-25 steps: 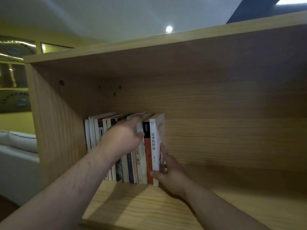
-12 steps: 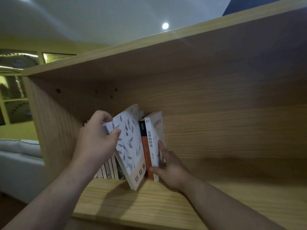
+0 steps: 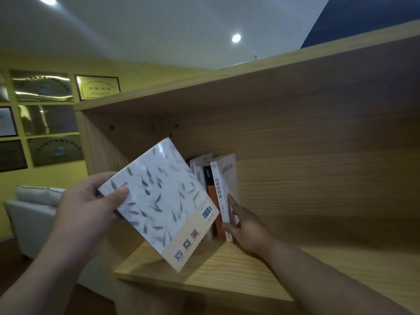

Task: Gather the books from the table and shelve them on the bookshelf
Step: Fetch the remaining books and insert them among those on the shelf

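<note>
Before bookshelf [image 3: 318,155], possibly fish-patterned book [image 3: 163,201]

Up on the yellow wall [image 3: 141,71], a gold-framed plaque [image 3: 98,87] catches the light at the upper right of a grid of dimmer plaques [image 3: 42,86]. Below them, a white sofa [image 3: 31,219]. Overhead, a round ceiling light [image 3: 236,38] glows, a second light [image 3: 46,0] at the top edge, and a dark blue panel [image 3: 363,17] top right.
</note>
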### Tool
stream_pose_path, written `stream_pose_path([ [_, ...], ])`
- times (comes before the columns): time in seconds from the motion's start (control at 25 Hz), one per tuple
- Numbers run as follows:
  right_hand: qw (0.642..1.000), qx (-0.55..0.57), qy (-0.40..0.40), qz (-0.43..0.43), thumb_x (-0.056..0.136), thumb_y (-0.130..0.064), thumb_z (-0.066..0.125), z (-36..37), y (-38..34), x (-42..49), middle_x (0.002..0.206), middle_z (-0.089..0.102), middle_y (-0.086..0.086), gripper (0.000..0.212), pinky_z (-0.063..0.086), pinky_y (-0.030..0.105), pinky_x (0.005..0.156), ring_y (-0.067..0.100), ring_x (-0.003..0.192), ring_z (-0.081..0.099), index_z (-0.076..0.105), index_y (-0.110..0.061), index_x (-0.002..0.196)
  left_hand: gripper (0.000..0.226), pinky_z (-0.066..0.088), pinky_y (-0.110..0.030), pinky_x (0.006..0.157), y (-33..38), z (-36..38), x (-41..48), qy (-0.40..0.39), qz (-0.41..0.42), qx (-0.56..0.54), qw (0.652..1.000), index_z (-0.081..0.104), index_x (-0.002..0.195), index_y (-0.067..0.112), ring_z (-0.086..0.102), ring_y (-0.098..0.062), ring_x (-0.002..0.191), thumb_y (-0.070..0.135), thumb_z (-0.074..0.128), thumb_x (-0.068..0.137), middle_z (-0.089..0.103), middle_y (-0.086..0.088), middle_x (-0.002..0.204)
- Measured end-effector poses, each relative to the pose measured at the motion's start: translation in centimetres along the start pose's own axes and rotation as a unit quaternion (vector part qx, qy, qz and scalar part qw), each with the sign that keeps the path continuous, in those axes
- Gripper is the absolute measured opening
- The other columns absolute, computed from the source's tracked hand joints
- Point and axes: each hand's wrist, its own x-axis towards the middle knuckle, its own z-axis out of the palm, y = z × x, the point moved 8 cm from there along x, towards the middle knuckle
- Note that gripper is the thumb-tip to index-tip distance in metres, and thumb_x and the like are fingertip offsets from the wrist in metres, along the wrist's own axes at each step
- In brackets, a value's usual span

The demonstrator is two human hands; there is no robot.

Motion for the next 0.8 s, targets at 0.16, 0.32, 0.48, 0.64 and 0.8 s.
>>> stream_pose_path([
  [0.16,0.962,0.267,-0.006,0.063,0.101,-0.036,0.054,-0.9,-0.5,-1.3,0.129,0.069,0.008,0.028,0.053,0.053,0.101,0.027,0.118,0.064,0.066,-0.037,0.127,0.024,0.055,-0.041,0.074,-0.9,0.6,-0.3,-0.047,-0.064,-0.125,0.989,0.068,0.097,0.022,0.072,-0.026,0.090,0.003,0.053,0.099,0.077,-0.008,0.092],
  [0.32,0.935,0.349,-0.012,0.063,0.087,-0.062,0.054,-7.1,-3.7,-3.7,0.118,0.073,0.014,0.059,0.051,0.051,0.101,0.036,0.112,0.067,0.072,-0.015,0.116,0.025,0.057,-0.039,0.066,-1.9,5.9,-0.1,-0.156,-0.100,-0.115,0.976,0.067,0.109,0.018,0.076,-0.022,0.080,0.000,0.053,0.099,0.080,-0.007,0.091],
  [0.48,0.964,0.250,-0.065,0.064,0.089,-0.022,0.073,-10.1,-5.1,-7.9,0.113,0.076,0.010,0.037,0.058,0.054,0.088,0.032,0.102,0.074,0.064,-0.013,0.123,0.028,0.059,-0.041,0.082,-2.7,11.9,-0.7,-0.213,-0.100,-0.118,0.965,0.061,0.122,0.023,0.072,-0.022,0.100,0.011,0.060,0.098,0.074,-0.003,0.106],
  [0.64,0.953,0.195,0.195,0.123,0.091,-0.013,0.071,-15.4,-2.2,-10.1,0.085,0.076,0.005,0.018,0.061,0.033,0.056,0.024,0.074,0.075,0.063,-0.012,0.108,0.057,0.047,-0.041,0.106,-6.5,12.4,0.5,-0.172,-0.015,0.115,0.978,0.042,0.147,0.028,0.049,-0.017,0.132,0.036,0.063,0.095,0.051,0.003,0.142],
  [0.8,0.952,0.103,0.264,0.116,0.092,-0.005,0.061,-11.3,-2.3,-7.8,0.086,0.061,-0.015,0.025,0.051,0.023,0.054,0.009,0.078,0.064,0.055,-0.021,0.110,0.075,0.038,-0.044,0.116,-9.0,13.6,-2.0,-0.187,0.017,0.205,0.961,0.028,0.154,0.032,0.036,-0.015,0.143,0.037,0.067,0.091,0.035,0.008,0.154],
])
